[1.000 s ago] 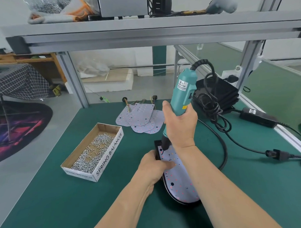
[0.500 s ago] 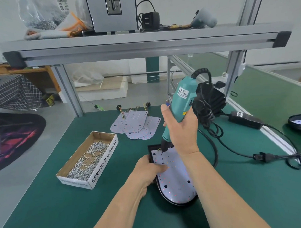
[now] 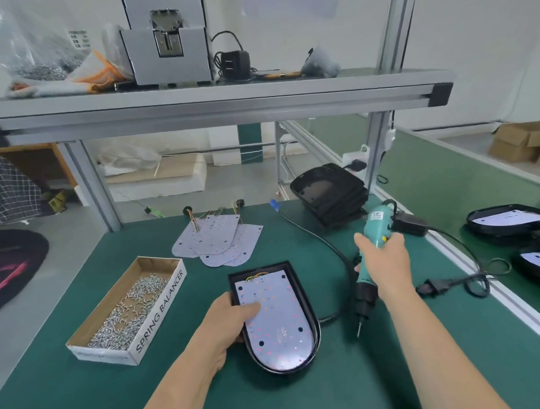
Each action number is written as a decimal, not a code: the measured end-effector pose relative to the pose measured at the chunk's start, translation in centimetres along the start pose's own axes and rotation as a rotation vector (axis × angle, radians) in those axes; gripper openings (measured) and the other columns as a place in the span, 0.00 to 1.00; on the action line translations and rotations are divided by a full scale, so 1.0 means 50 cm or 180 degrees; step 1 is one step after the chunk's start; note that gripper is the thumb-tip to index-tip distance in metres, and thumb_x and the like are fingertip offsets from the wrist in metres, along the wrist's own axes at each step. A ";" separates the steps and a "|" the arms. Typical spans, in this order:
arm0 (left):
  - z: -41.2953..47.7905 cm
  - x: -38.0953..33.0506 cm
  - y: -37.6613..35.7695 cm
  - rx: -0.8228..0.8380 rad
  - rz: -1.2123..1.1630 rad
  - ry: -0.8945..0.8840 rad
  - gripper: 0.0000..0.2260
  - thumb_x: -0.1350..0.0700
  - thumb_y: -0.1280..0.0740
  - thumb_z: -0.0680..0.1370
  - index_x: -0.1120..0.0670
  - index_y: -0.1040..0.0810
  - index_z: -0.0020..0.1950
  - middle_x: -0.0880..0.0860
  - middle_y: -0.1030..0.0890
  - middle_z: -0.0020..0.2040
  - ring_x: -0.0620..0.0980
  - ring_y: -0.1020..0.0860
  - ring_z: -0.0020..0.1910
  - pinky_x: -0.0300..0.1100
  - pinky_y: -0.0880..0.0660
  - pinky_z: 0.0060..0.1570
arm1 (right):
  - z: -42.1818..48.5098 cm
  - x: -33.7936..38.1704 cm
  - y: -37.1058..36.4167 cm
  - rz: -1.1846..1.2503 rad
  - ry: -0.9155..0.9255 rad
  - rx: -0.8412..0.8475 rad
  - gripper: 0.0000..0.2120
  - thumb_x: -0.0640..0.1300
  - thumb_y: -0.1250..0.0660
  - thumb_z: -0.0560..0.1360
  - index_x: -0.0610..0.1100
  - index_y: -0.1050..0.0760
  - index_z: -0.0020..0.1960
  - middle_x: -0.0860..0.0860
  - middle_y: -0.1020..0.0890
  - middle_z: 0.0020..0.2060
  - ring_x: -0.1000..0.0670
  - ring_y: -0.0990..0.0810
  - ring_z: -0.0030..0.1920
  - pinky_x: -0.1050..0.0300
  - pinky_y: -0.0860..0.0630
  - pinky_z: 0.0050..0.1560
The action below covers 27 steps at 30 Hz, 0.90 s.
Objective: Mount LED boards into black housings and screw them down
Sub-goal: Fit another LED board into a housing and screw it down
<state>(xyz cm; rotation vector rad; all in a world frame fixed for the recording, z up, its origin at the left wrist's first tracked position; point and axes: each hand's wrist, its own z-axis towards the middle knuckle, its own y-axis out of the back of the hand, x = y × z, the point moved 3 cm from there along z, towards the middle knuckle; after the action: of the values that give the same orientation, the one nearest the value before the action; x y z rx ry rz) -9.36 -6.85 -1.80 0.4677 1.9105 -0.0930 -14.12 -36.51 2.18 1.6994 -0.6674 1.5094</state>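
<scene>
1. Your left hand (image 3: 233,318) is clamped on the black housing (image 3: 316,328), with the thumb flat on the LED board (image 3: 276,320) and the fingers wrapped over the left rim. That's the right place to hold: the rim, not the LEDs.
2. Your right hand (image 3: 384,261) is wrapped tight round the electric screwdriver (image 3: 377,228). The bit points down, off to the right of the housing and clear of the board. The two hands are apart.
3. The housing sits on the green mat (image 3: 85,388) right in front of you with the board seated inside it. The box of screws (image 3: 161,315) is just to its left.
4. Handling, as I judge it: the board looks thin, light and stiff, and it may rock if pressed at one end. Put thumb pressure on bare board between the LEDs.
5. The housing looks like rigid moulded plastic, light enough to skid under the driver's push, so pin it down.
6. Looks: the board is pale grey-white, square at the far end and rounded at the near end. It is dotted with small red and orange points and a few dark holes, and coloured wires bunch at its far edge.
7. The housing is glossy black and the same shape, its raised rim running all round the board.
8. I can't tell whether any screws are seated; the holes are too small to read.
</scene>
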 end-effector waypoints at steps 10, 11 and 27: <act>0.008 -0.001 0.015 -0.0683 -0.0354 -0.0106 0.04 0.60 0.31 0.77 0.53 0.18 0.50 0.52 0.14 0.48 0.55 0.16 0.49 0.53 0.20 0.56 | 0.004 -0.071 0.045 -0.1252 -0.0006 -0.0529 0.22 0.50 0.26 0.74 0.38 0.32 0.57 0.43 0.27 0.54 0.41 0.23 0.45 0.48 0.26 0.42; 0.007 0.002 0.013 -0.0711 -0.0421 -0.0095 0.04 0.61 0.30 0.77 0.53 0.19 0.50 0.53 0.14 0.48 0.55 0.16 0.48 0.53 0.20 0.56 | 0.002 -0.066 0.043 -0.1422 0.0124 -0.0622 0.25 0.48 0.25 0.73 0.36 0.31 0.61 0.42 0.28 0.57 0.38 0.24 0.52 0.43 0.24 0.49; 0.015 0.019 0.028 -0.0655 -0.0790 0.0070 0.07 0.62 0.33 0.80 0.60 0.21 0.58 0.59 0.15 0.53 0.61 0.16 0.52 0.62 0.23 0.60 | 0.004 -0.010 -0.154 -0.3734 0.0917 0.0994 0.16 0.34 0.39 0.76 0.39 0.29 0.63 0.41 0.29 0.60 0.40 0.26 0.60 0.47 0.26 0.57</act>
<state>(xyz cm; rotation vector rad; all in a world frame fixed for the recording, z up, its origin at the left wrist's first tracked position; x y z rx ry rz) -8.50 -5.48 -2.75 0.0926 1.9679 -0.0525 -8.00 -32.24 0.18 1.5461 0.6820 0.9395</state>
